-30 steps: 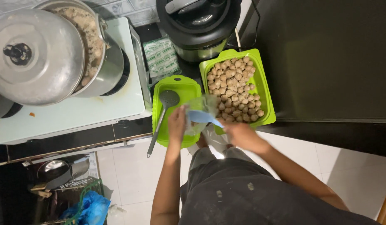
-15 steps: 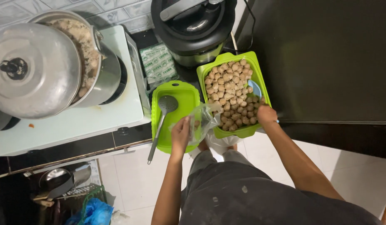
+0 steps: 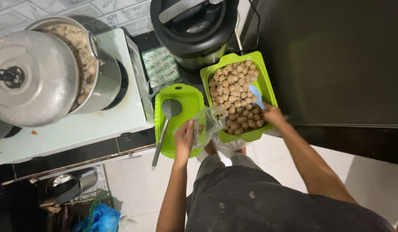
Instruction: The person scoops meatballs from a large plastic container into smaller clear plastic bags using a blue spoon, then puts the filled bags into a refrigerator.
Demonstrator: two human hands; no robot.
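My left hand (image 3: 184, 134) grips a clear plastic bag (image 3: 208, 123) over the edge of a flat green tray (image 3: 186, 98). My right hand (image 3: 273, 114) holds a light blue spoon (image 3: 255, 95) whose bowl rests among several brown meatballs (image 3: 233, 90). The meatballs fill a green rectangular tray (image 3: 262, 75) on the dark counter. A metal slotted ladle (image 3: 165, 121) lies on the flat green tray, handle hanging toward me.
A big steel pot (image 3: 92, 64) of pale food sits on a white stove (image 3: 78, 129), its lid (image 3: 32, 77) leaning across it. A black cooker (image 3: 194, 30) stands behind the trays, a green packet (image 3: 161, 65) beside it. The dark counter (image 3: 336, 60) stretches right. Blue bag (image 3: 102, 217) on the floor.
My right hand moved from the bag up to the meatball tray with the blue spoon. My left hand stayed on the bag, shifting slightly right.
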